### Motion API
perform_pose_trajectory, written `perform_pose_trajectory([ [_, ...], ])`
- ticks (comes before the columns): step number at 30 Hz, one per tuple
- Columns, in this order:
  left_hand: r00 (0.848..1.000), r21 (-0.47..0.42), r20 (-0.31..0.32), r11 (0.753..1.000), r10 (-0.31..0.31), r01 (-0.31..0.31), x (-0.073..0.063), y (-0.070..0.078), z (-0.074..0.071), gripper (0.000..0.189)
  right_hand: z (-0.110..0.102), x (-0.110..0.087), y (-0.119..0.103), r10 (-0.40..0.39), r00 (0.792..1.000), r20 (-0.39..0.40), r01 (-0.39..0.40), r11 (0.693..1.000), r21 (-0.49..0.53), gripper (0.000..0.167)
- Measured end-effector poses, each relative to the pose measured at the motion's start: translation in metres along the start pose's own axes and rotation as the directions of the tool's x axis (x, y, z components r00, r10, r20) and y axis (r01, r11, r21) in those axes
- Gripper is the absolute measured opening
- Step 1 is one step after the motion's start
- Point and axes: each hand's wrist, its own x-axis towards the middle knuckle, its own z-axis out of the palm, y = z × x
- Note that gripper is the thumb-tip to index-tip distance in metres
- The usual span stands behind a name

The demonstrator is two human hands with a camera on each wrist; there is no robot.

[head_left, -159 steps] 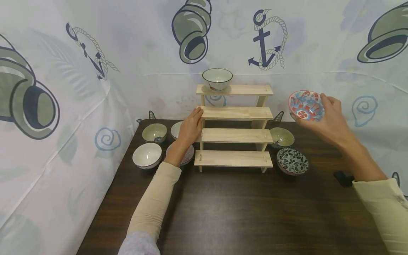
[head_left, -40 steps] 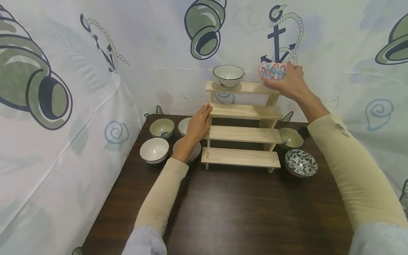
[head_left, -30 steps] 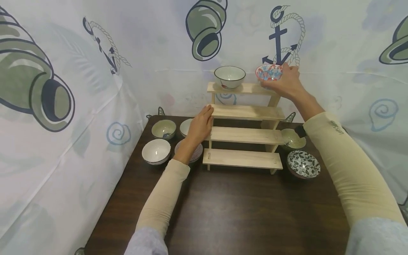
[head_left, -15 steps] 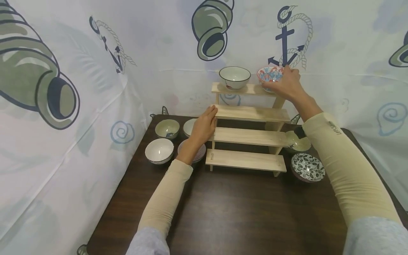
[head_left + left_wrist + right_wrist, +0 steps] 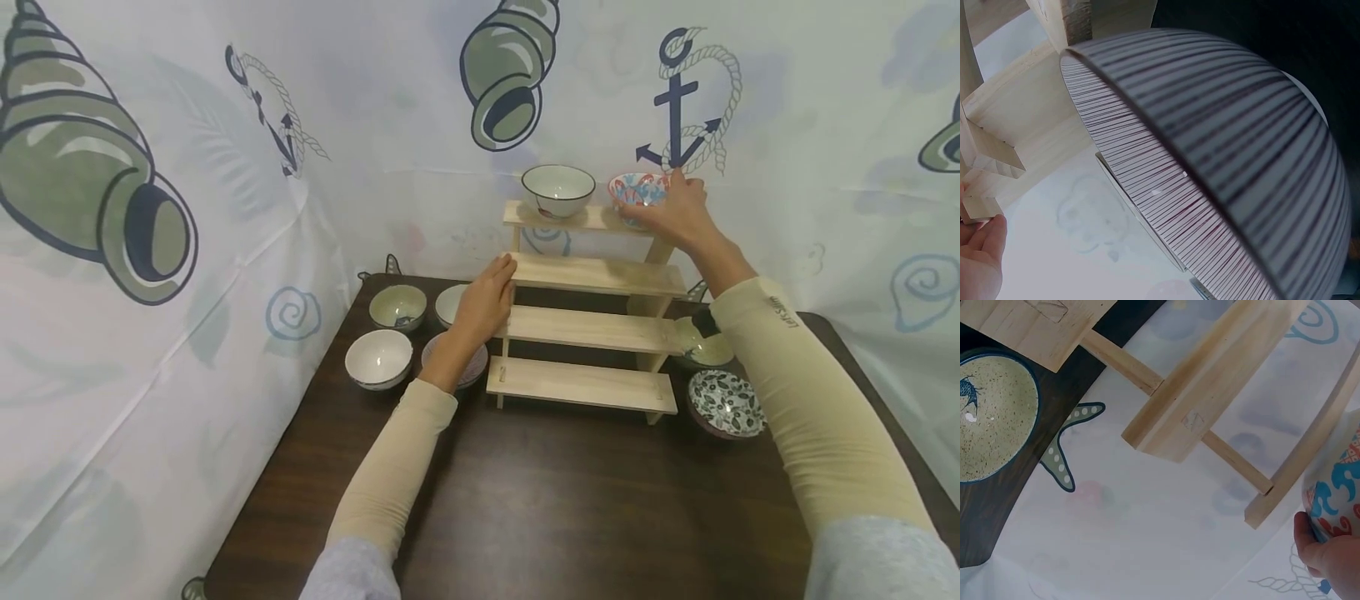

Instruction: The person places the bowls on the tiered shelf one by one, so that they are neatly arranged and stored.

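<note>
A four-tier wooden display stand [image 5: 581, 383] stands on the dark table. My left hand [image 5: 483, 302] grips the left end of its second tier from the top; in the left wrist view, fingers [image 5: 992, 240] meet the plank end. With my right hand [image 5: 681, 215] I hold a red-and-blue patterned bowl [image 5: 637, 189] by its right side, upright at the right end of the top tier. The bowl's base is partly hidden by the hand. At the left of that tier sits a white bowl with a dark rim [image 5: 558, 187]. The lower three tiers hold nothing.
Left of the stand are a greenish bowl [image 5: 397, 307], a white bowl [image 5: 378, 358], a striped bowl [image 5: 1241, 137] and another pale bowl [image 5: 450, 304]. On the right are a speckled bowl [image 5: 1004, 431] and a black-floral bowl [image 5: 726, 402]. Patterned cloth [image 5: 405, 108] hangs behind.
My right hand has carried the red-and-blue bowl from the right of the stand leftward over the top tier, then lowered it onto the plank. The left hand stays at the stand.
</note>
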Motion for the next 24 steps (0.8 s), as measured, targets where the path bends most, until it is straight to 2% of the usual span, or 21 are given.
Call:
perform_pose_trajectory([
  [3, 1.0, 0.005, -0.004, 1.0, 0.006, -0.006, -0.001, 0.0, 0.001, 0.044, 0.001, 0.0, 0.002, -0.002, 1.0, 0.005, 0.002, 1.0, 0.002, 0.123],
  [10, 1.0, -0.01, -0.015, 1.0, 0.01, -0.01, -0.002, 0.002, 0.001, 0.044, -0.002, -0.005, 0.006, -0.074, 0.997, -0.005, 0.074, 0.995, 0.067, 0.128],
  [14, 1.0, -0.014, -0.014, 1.0, 0.009, -0.009, -0.002, 0.002, 0.001, 0.044, -0.004, -0.008, 0.01, -0.088, 0.996, -0.009, 0.089, 0.992, 0.089, 0.132],
  [24, 1.0, -0.012, -0.01, 1.0, 0.003, -0.003, 0.001, 0.001, 0.002, 0.044, -0.009, -0.022, 0.023, -0.128, 0.992, -0.005, 0.127, 0.981, 0.15, 0.13],
])
